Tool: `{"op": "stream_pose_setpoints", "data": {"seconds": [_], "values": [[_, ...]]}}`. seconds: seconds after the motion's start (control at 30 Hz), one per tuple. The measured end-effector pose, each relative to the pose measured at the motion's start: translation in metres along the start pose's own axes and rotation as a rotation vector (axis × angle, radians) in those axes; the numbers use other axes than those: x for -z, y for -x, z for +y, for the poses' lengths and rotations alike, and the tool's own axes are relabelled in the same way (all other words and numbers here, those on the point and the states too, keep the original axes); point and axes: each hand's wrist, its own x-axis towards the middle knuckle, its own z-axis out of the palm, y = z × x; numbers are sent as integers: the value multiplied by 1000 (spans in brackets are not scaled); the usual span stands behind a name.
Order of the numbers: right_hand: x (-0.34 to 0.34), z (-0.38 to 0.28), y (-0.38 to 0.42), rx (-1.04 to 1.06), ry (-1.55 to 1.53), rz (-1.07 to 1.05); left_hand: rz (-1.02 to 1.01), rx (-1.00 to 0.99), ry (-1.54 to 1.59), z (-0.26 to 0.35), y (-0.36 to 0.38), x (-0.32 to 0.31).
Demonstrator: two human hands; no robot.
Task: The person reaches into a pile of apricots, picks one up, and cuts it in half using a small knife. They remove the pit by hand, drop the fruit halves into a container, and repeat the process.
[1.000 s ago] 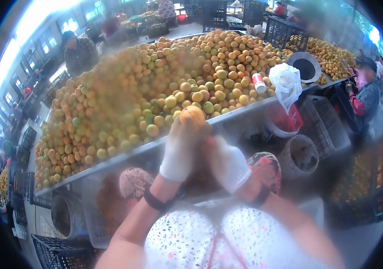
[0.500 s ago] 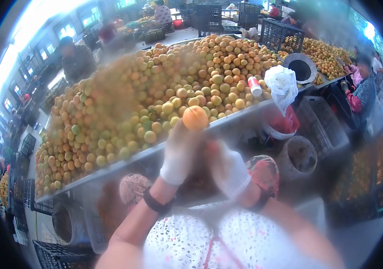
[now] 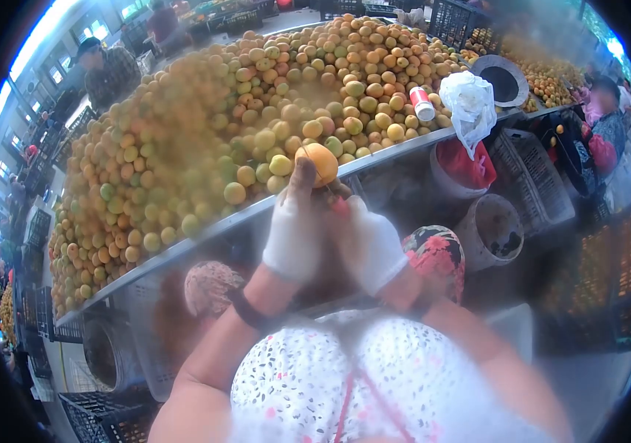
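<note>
An orange-yellow apricot [image 3: 320,164] is held up in the fingers of my left hand [image 3: 292,230], the thumb against its side. My right hand [image 3: 368,244] is closed just below and beside the fruit. A small red object [image 3: 340,207] shows at its fingertips; blur hides what kind of thing it is. Both hands wear white fingerless gloves. Just beyond them, a large heap of apricots [image 3: 204,148] covers a metal-edged table [image 3: 227,224].
On the heap lie a red-and-white bottle [image 3: 422,104] and a white plastic bag [image 3: 469,111]. Beneath the right edge stand a bucket with a red lining [image 3: 465,168], a dirty white bucket [image 3: 490,229] and a grey crate [image 3: 533,177]. Co-workers [image 3: 107,72] stand around.
The camera view has tilted down slightly. My left thumb now shows against the apricot's side, and my right hand has come closer beneath the fruit.
</note>
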Motion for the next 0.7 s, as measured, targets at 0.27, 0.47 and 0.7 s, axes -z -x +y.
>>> {"op": "stream_pose_setpoints", "data": {"seconds": [0.27, 0.47, 0.7], "values": [[20, -5, 7, -4, 57, -74, 24, -46, 46, 10, 2, 7], [54, -30, -7, 23, -433, 183, -190, -246, -742, -12, 11, 28], [54, -41, -3, -97, -665, 140, -248, -459, -917, 13, 57, -26]]}}
